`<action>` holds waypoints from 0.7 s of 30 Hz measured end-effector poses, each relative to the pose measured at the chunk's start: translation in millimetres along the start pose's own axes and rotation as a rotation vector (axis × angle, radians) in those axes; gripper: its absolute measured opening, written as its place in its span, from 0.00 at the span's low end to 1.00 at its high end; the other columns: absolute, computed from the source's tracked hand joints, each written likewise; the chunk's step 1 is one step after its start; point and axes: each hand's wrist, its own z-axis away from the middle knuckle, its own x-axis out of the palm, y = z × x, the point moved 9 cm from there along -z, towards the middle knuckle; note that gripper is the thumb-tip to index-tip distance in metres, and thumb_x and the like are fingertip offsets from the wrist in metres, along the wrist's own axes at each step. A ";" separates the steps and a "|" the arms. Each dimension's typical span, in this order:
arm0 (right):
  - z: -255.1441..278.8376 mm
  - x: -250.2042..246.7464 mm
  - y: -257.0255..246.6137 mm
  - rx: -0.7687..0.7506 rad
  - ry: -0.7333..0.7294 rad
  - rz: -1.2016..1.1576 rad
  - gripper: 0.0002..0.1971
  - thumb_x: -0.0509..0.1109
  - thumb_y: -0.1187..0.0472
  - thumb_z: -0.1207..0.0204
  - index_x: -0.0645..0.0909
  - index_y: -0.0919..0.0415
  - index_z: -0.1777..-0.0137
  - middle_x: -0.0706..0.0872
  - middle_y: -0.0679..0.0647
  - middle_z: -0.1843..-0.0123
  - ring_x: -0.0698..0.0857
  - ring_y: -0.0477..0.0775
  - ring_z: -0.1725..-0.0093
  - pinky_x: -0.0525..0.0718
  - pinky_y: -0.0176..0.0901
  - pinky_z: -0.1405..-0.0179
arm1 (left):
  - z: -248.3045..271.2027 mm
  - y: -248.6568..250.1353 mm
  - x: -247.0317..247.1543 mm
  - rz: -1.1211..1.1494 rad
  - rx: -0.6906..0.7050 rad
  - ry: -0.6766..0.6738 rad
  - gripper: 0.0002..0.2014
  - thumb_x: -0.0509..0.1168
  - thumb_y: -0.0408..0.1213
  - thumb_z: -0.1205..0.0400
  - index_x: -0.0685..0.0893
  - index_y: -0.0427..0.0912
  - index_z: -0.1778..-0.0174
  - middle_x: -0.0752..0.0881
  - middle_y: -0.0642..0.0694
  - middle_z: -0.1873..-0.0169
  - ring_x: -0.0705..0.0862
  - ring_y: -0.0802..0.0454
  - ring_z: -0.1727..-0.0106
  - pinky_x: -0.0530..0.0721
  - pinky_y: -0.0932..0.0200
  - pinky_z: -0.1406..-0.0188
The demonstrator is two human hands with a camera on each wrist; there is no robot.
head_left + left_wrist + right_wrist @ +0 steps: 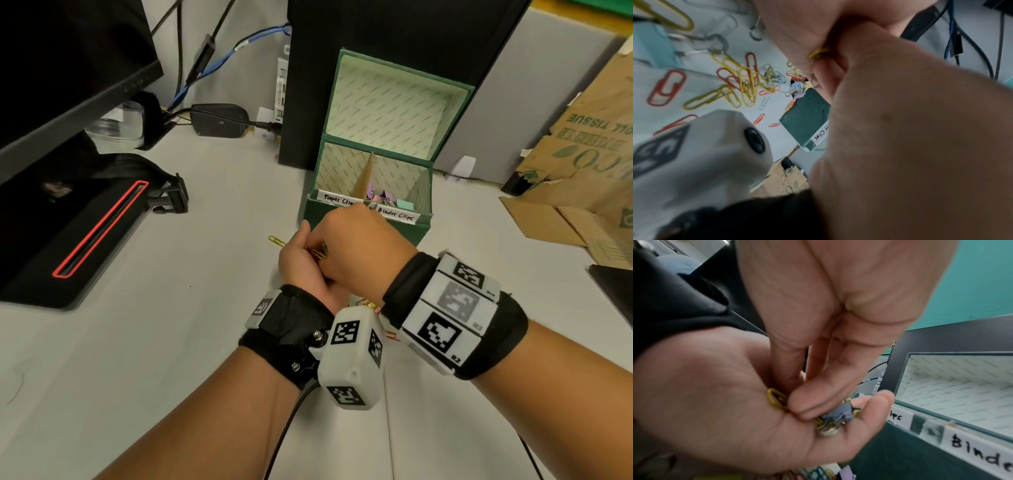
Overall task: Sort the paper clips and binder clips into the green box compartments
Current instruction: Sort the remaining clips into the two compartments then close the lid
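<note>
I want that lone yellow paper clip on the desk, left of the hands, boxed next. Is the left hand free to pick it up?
Probably not yet: the left hand cups a bunch of clips, which the right hand is picking through. The yellow paper clip itself lies unobstructed.

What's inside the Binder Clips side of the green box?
Pastel binder clips, pink, purple and mint, are piled in that side of the green box. The right hand and the front wall hide the bottom, so how many there are can't be told.

My white desk (178, 342) carries the green box (363, 219), scattered paper clips (740, 81), monitor base (68, 233), and cardboard (555, 219).
</note>
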 end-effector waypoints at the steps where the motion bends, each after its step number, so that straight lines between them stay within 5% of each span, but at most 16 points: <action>1: -0.6 0.1 1.0 0.003 0.007 -0.011 0.14 0.64 0.65 0.26 0.88 0.51 0.46 0.86 0.54 0.57 0.82 0.54 0.62 0.77 0.42 0.67 | 0.0 0.2 0.5 0.000 0.001 -0.002 0.24 0.56 0.52 0.14 0.79 0.40 0.30 0.87 0.37 0.43 0.85 0.40 0.41 0.84 0.48 0.60; 4: 2.5 -1.8 5.8 0.014 -0.005 -0.074 0.13 0.66 0.63 0.27 0.89 0.50 0.49 0.87 0.52 0.58 0.85 0.53 0.59 0.86 0.44 0.59 | -2.1 3.2 0.2 -0.006 0.028 -0.006 0.22 0.55 0.52 0.14 0.86 0.40 0.39 0.86 0.35 0.40 0.83 0.38 0.37 0.83 0.43 0.43; 6: 7.6 -6.8 10.3 0.020 0.005 -0.157 0.11 0.69 0.62 0.28 0.91 0.49 0.54 0.86 0.50 0.62 0.84 0.52 0.61 0.84 0.41 0.59 | -2.8 6.6 0.5 -0.004 0.051 -0.025 0.24 0.53 0.52 0.14 0.90 0.38 0.49 0.88 0.34 0.43 0.83 0.37 0.36 0.78 0.41 0.35; 8: 12.3 -9.9 15.5 0.032 0.008 -0.260 0.08 0.72 0.62 0.29 0.92 0.50 0.57 0.86 0.46 0.65 0.83 0.47 0.63 0.80 0.34 0.60 | -3.1 8.1 2.7 -0.013 0.059 -0.057 0.26 0.51 0.52 0.13 0.89 0.37 0.48 0.88 0.33 0.46 0.83 0.37 0.36 0.77 0.41 0.32; 10: 14.7 -8.9 24.8 0.071 0.007 -0.399 0.08 0.76 0.63 0.31 0.92 0.50 0.57 0.88 0.44 0.65 0.83 0.44 0.64 0.80 0.30 0.62 | -2.6 8.6 6.0 -0.014 0.056 -0.093 0.27 0.49 0.53 0.13 0.87 0.36 0.42 0.88 0.33 0.46 0.84 0.37 0.38 0.78 0.41 0.33; 14: 18.1 -7.7 45.8 0.170 -0.009 -0.658 0.08 0.79 0.66 0.32 0.92 0.51 0.60 0.91 0.48 0.68 0.90 0.47 0.65 0.90 0.41 0.57 | -4.6 13.6 7.1 -0.031 0.062 -0.095 0.28 0.48 0.53 0.13 0.82 0.35 0.37 0.87 0.34 0.45 0.86 0.39 0.49 0.87 0.52 0.62; 17: 20.8 -20.1 55.1 0.216 -0.010 -0.900 0.06 0.79 0.69 0.30 0.92 0.57 0.57 0.92 0.50 0.68 0.91 0.46 0.68 0.90 0.36 0.62 | -5.3 19.6 5.3 0.004 0.103 -0.074 0.28 0.49 0.52 0.13 0.83 0.31 0.40 0.87 0.32 0.47 0.86 0.38 0.47 0.84 0.47 0.48; 21: 6.8 -60.6 78.6 0.232 0.222 -1.015 0.06 0.79 0.68 0.29 0.91 0.61 0.54 0.93 0.57 0.61 0.92 0.50 0.65 0.91 0.41 0.59 | -6.7 19.2 3.4 0.056 0.091 -0.059 0.28 0.50 0.50 0.12 0.82 0.27 0.41 0.86 0.30 0.47 0.86 0.39 0.46 0.83 0.50 0.44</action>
